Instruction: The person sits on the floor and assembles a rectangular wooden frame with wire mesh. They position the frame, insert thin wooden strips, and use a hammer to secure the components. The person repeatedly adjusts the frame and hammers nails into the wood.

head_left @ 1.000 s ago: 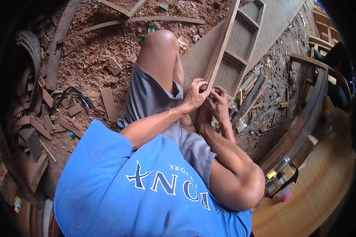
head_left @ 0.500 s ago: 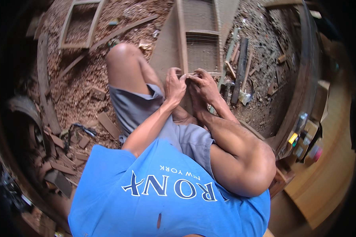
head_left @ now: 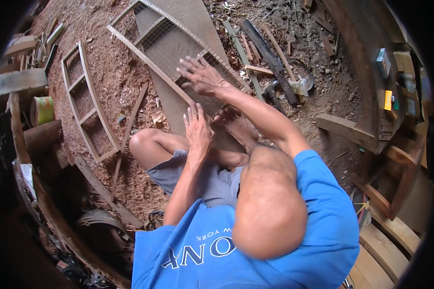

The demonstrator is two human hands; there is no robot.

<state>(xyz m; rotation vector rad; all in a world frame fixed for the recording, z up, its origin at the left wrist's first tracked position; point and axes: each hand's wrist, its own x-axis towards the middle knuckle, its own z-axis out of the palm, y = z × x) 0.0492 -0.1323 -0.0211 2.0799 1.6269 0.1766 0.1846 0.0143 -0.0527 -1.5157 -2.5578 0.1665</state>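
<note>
A long wooden frame (head_left: 149, 63) with wire mesh (head_left: 171, 43) stretched across it lies slantwise in front of me. My left hand (head_left: 197, 130) is at its near corner, fingers straight and close together, fingertips by the end of the left rail. Over the mesh hovers or rests my right hand (head_left: 203, 77), palm down with fingers spread; whether it touches the wire I cannot tell. Neither hand grips anything. Beside the near end of the frame is my bare foot (head_left: 236, 126).
Under the frame lies a flat board (head_left: 200, 21). A second wooden frame (head_left: 92, 89) rests on wood shavings to the left. To the right are a dark saw-like strip (head_left: 270, 55), wood sticks, a crumpled clear plastic bag (head_left: 302, 85) and a wooden beam (head_left: 345, 129). A green can (head_left: 44, 111) lies far left.
Both hands have left their pinch at the frame's near end; their fingers are now stretched out. My right hand has moved forward over the mesh. The view has turned, so the frame appears slanted.
</note>
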